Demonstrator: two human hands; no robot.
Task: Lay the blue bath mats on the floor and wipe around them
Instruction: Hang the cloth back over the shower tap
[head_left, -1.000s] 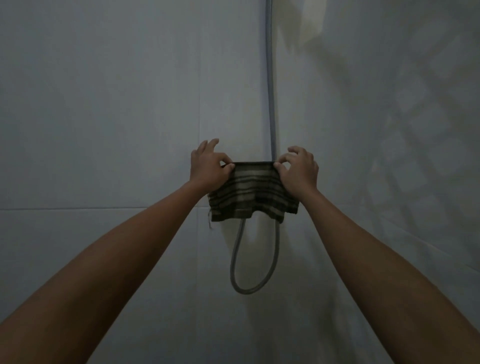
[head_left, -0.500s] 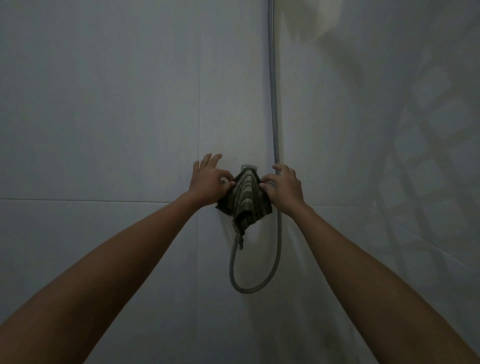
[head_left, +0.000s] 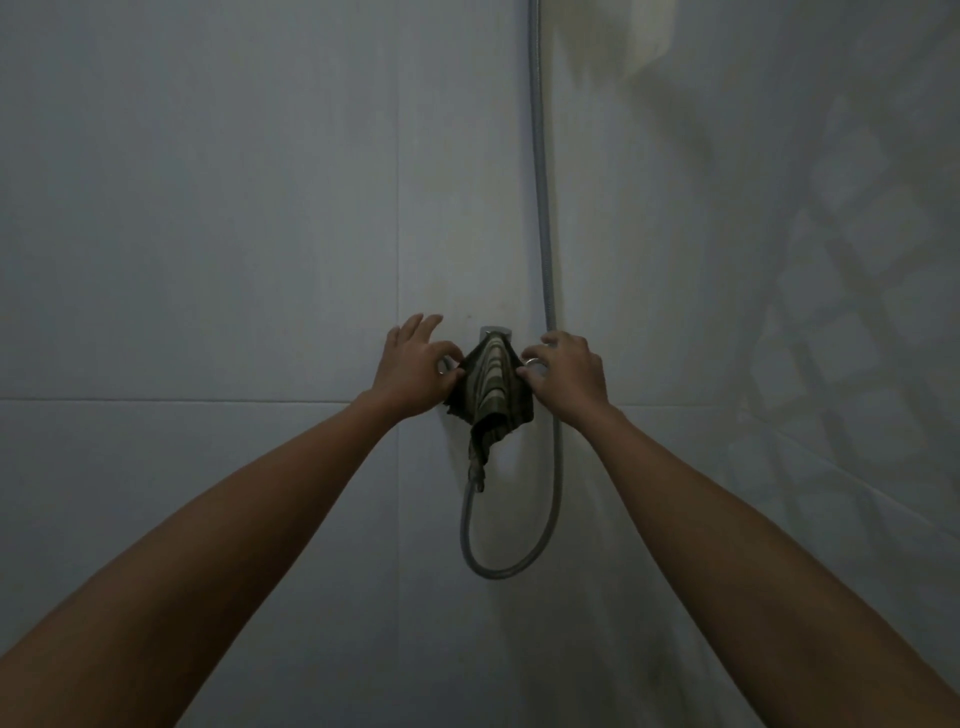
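My left hand (head_left: 415, 371) and right hand (head_left: 563, 374) pinch the striped cloth (head_left: 491, 395) over the wall fitting (head_left: 496, 332); best drape it evenly so it hangs.

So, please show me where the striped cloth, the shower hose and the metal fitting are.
striped cloth (head_left: 492, 387), head view, middle of its draped front.
shower hose (head_left: 540, 208), head view, straight upper run.
metal fitting (head_left: 496, 331), head view, top edge.

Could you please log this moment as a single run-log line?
scene: tiled wall, hose | cloth: striped, draped over wall fitting | left hand: pinching cloth edge | right hand: at cloth's other edge | mats: not visible
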